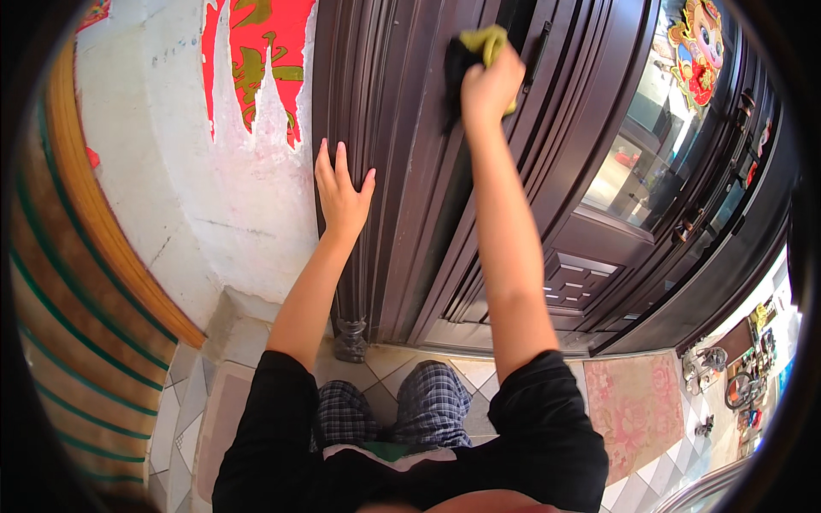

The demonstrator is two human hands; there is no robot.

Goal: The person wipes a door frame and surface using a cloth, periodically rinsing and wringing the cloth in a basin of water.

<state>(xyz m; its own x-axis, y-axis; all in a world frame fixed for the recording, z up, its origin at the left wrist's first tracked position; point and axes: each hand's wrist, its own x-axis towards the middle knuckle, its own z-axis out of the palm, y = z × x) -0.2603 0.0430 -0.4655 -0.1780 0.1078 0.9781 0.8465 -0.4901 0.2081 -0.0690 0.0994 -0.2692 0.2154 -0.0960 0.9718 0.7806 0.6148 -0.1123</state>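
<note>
My right hand (490, 80) grips a yellow and black cloth (482, 40) high on the dark brown door frame (414, 147). The cloth's dark part is blurred. Close to its right is a slim black door handle (539, 54). My left hand (342, 192) rests with fingers apart on the ridged outer moulding of the frame, at its edge with the white wall (256, 186). Nothing is in that hand. Torn red paper (269, 58) with gold characters clings to the wall above it.
To the right stands a door panel with a glass pane (632, 173) bearing a cartoon sticker (699, 54). A pink floral mat (632, 410) lies on the tiled floor. Farther right are a bicycle wheel (741, 390) and assorted items. A brown surface with green stripes (90, 333) curves along the left.
</note>
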